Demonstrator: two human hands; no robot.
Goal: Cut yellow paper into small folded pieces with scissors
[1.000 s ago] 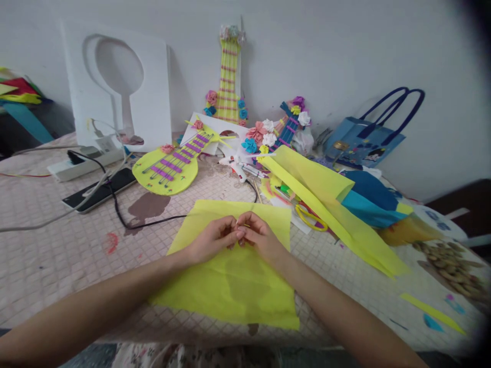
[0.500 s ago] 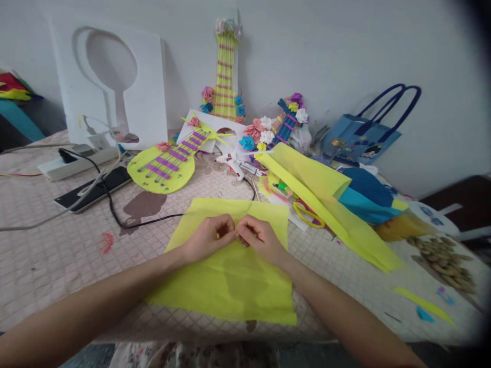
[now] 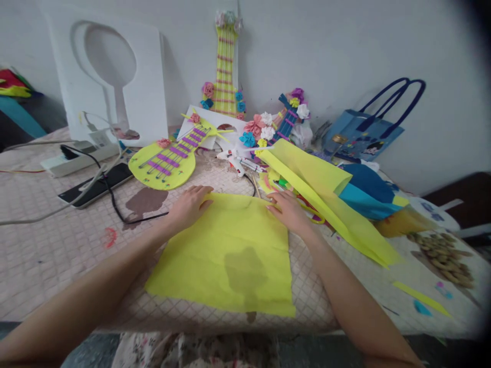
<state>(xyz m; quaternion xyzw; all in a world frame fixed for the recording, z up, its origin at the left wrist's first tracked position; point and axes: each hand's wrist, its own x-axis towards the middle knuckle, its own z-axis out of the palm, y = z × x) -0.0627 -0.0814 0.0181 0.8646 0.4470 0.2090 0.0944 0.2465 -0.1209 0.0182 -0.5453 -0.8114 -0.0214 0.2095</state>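
Note:
A thin yellow sheet of paper (image 3: 207, 260) lies in front of me, and the dark stain on the tablecloth shows through it. My left hand (image 3: 190, 208) rests at its far left corner, fingers stretched out and thumb apart over the edge. At the far right corner my right hand (image 3: 289, 212) touches the sheet, fingers slightly bent and spread. Neither hand has anything wrapped in its fingers. Just beyond the sheet lies a white glue gun (image 3: 233, 162) with a black cord. Beside my right hand is a pair of yellow-handled scissors (image 3: 316, 220), partly covered.
A folded yellow sheet (image 3: 326, 189) lies at right near a blue bag (image 3: 362, 133). At left are a yellow paper guitar (image 3: 164, 163), a power strip (image 3: 79, 159) and a black phone-like slab (image 3: 95, 186). A white cut-out board (image 3: 148, 92) leans on the wall.
Both hands were together, pinching over the middle of the sheet. They have moved apart and away from me to its two far corners, and their fingers have opened.

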